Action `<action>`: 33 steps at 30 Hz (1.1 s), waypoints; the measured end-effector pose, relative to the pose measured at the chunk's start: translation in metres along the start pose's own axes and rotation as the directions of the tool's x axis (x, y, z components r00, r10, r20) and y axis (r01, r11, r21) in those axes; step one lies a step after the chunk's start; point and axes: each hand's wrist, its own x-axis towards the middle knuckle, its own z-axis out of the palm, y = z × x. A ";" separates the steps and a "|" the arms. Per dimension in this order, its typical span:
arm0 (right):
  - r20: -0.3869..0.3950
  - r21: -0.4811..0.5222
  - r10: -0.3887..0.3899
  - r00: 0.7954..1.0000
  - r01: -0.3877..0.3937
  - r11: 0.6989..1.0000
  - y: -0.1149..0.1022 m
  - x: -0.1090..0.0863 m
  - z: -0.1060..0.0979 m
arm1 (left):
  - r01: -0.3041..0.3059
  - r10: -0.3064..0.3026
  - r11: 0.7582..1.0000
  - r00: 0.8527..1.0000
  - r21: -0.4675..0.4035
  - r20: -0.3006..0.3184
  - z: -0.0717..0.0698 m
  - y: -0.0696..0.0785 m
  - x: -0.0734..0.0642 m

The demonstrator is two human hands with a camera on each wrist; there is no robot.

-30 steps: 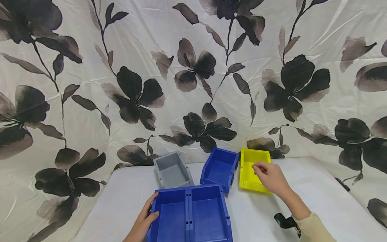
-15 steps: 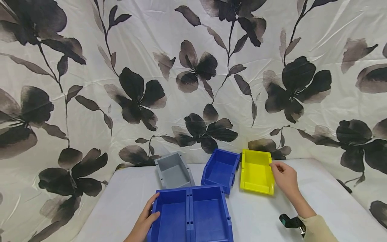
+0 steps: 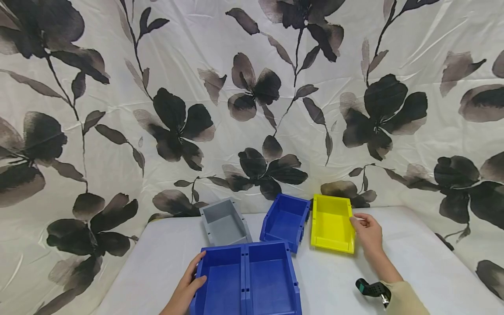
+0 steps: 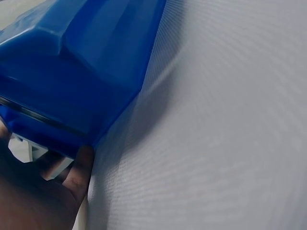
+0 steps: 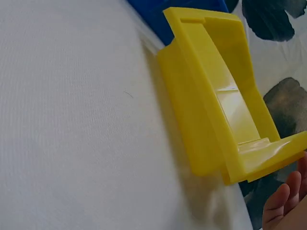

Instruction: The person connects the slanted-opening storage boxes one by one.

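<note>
Two blue storage bins stand side by side at the front of the table in the head view. My left hand grips their left wall, thumb over the rim and fingers along the outside. In the left wrist view that hand shows below a blue bin's dark side. My right hand is at the right wall of a yellow bin, thumb and curled fingers pinching its rim. The right wrist view shows the yellow bin's side, with several fingers under its edge.
Behind the front bins stand a grey bin and a single blue bin, both angled. A small black device is at my right wrist, by the sleeve. A floral cloth hangs behind the white table.
My right hand has moved right from over the yellow bin's inside to its right rim. The yellow bin's front right corner has shifted slightly. My left hand has stayed in place.
</note>
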 end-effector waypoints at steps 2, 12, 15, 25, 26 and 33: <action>0.011 0.034 0.021 1.000 -0.021 0.999 0.003 0.001 0.001 | 0.009 -0.009 1.000 1.000 0.015 -0.010 0.001 0.000 0.001; 0.031 0.046 0.154 0.988 -0.156 0.987 0.004 0.005 0.021 | 0.022 -0.022 1.000 1.000 0.013 -0.010 0.001 -0.002 0.000; 0.020 0.048 0.158 0.987 -0.158 0.986 0.005 0.005 0.023 | 0.032 -0.031 0.999 0.999 0.023 -0.012 0.001 -0.001 0.001; -0.015 0.114 0.157 0.988 -0.154 0.981 0.002 -0.005 0.023 | 0.028 -0.028 0.999 1.000 0.029 -0.014 -0.001 -0.001 0.002; -0.014 0.113 0.161 0.987 -0.159 0.981 0.002 -0.006 0.022 | 0.029 -0.029 0.999 0.999 0.028 -0.016 -0.001 -0.001 0.002; 0.030 0.125 0.206 0.978 -0.208 0.970 -0.009 -0.017 0.009 | 0.027 -0.026 0.999 0.999 0.032 -0.030 0.002 0.001 0.001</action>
